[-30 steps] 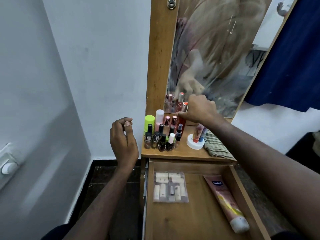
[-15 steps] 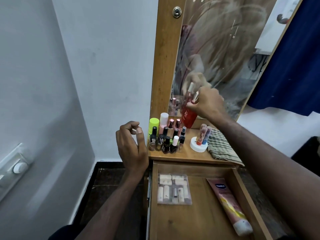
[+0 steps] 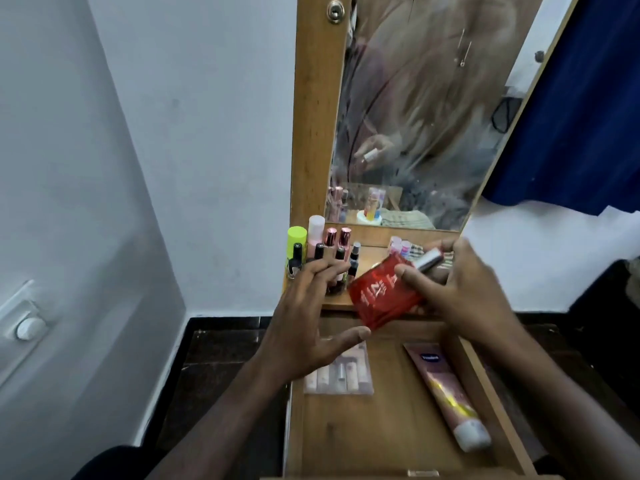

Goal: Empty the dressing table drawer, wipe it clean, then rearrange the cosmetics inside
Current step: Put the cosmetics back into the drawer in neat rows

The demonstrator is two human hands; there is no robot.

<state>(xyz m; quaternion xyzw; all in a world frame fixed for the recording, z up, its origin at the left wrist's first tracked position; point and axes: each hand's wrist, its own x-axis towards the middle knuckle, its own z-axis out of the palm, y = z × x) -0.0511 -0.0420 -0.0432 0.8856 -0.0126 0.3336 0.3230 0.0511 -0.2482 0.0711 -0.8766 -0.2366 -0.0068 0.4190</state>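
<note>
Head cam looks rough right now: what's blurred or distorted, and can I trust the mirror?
Head view: motion blur smears the red bottle and its silver cap, gripped by the right hand, lettering unreadable; the left hand is softer too. The mirror is streaked and hazy, reflections unreliable. Wide-angle bending tilts the mirror frame and wall. The lotion tube in the drawer stays fairly sharp.

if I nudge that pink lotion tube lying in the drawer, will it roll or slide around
The lotion tube lies flat on the bare wood of the drawer, so it would probably slide. Its flattened body should resist rolling. It looks soft, so it likely gives when squeezed.
</note>
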